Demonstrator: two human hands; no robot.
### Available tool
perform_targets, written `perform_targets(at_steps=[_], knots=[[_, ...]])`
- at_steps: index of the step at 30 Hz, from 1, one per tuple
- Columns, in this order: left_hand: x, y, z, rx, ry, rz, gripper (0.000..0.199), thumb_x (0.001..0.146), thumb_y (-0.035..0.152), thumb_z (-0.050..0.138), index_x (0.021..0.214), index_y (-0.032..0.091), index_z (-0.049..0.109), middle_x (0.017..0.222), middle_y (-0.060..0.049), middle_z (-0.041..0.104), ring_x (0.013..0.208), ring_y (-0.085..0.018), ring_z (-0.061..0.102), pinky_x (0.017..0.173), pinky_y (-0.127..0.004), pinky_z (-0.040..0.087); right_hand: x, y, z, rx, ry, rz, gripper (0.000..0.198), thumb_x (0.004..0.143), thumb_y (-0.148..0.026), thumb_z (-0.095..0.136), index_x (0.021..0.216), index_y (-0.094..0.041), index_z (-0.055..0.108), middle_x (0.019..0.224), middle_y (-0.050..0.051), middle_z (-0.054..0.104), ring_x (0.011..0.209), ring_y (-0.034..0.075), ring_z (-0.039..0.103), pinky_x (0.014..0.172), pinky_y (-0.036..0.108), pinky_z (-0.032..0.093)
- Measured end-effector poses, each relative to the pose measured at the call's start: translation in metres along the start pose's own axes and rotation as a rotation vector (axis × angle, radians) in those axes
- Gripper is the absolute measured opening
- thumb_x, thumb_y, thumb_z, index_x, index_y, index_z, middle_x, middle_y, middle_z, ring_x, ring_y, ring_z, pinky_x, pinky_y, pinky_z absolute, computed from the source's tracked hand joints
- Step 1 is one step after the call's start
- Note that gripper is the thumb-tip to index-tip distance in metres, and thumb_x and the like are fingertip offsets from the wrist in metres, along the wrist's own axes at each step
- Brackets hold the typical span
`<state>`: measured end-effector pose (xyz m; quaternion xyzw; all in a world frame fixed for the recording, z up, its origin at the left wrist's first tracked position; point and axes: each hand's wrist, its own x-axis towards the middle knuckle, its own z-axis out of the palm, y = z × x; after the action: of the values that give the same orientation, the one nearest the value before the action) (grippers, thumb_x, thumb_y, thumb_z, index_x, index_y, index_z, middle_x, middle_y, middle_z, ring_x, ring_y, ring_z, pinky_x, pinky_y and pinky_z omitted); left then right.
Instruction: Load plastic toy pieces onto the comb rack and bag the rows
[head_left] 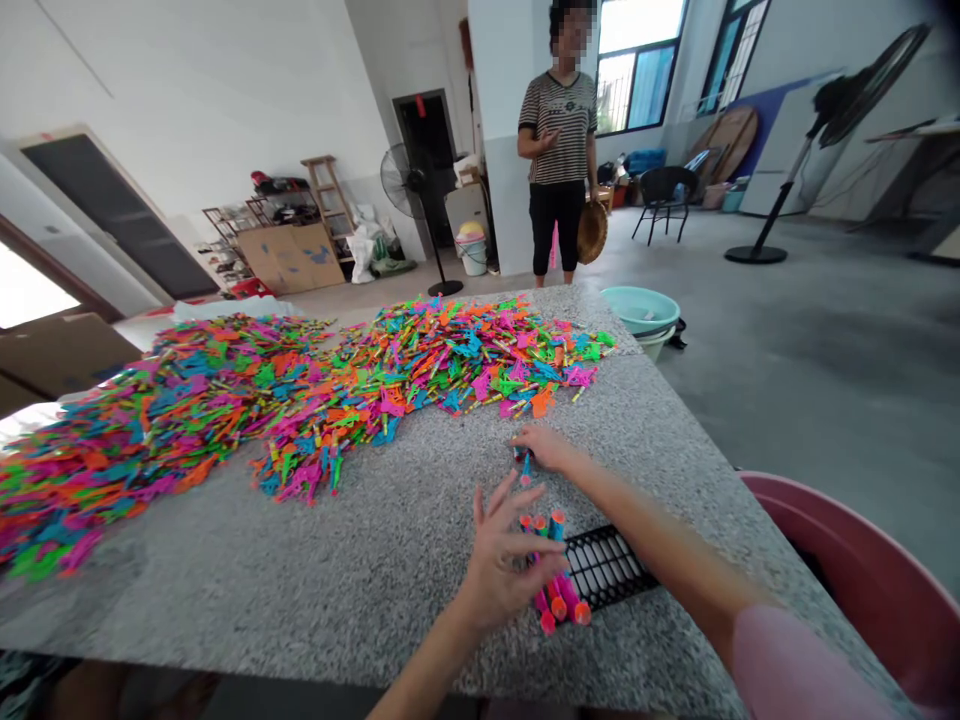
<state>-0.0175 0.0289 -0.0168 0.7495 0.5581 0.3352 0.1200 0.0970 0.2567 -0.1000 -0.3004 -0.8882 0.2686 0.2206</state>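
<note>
Head view: only the left end of the black rack [613,562] is covered by tubes [566,590], over which the left hand [502,560] is spread wide, while beyond the rack a blue toy [526,466] seems pinched by the right hand [546,448] and a heap of toys [450,360] is left.

Daylight comes through the barred window [622,80] past the granite worktop's [390,540] far edge, its upper pane blown white; another white glare burns beyond the left edge. Light on the stone is even and muted, with darkness under the near edge. The wide lens skews the outskirts (the right-hand pedestal fan [829,97] leans steeply), the top right corner darkens, and pixelation masks the standing person's [561,130] head.
</note>
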Motion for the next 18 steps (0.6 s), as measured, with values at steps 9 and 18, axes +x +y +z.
perform_targets(at_steps=[9, 18], knots=[[0.061, -0.092, 0.05, 0.03, 0.11, -0.345, 0.034, 0.094, 0.037, 0.058, 0.122, 0.017, 0.059, 0.122, -0.011, 0.061, 0.106, -0.024, 0.062, 0.093, -0.047, 0.051, -0.021, 0.011, 0.011, 0.327, 0.355, 0.277, 0.011, 0.075, -0.024, 0.054, 0.081, -0.018, 0.061, 0.068, -0.001, 0.061, 0.061, 0.014, 0.056, 0.06, 0.026, 0.047], [0.081, -0.069, 0.059, 0.169, -0.077, -0.364, 0.023, 0.096, 0.033, 0.057, 0.115, 0.022, 0.062, 0.12, -0.008, 0.061, 0.101, -0.019, 0.062, 0.085, -0.036, 0.054, -0.125, 0.037, 0.006, 0.646, 0.607, 0.51, 0.04, 0.068, -0.055, 0.069, 0.083, -0.019, 0.058, 0.061, 0.002, 0.064, 0.053, 0.019, 0.063, 0.055, 0.032, 0.053]])
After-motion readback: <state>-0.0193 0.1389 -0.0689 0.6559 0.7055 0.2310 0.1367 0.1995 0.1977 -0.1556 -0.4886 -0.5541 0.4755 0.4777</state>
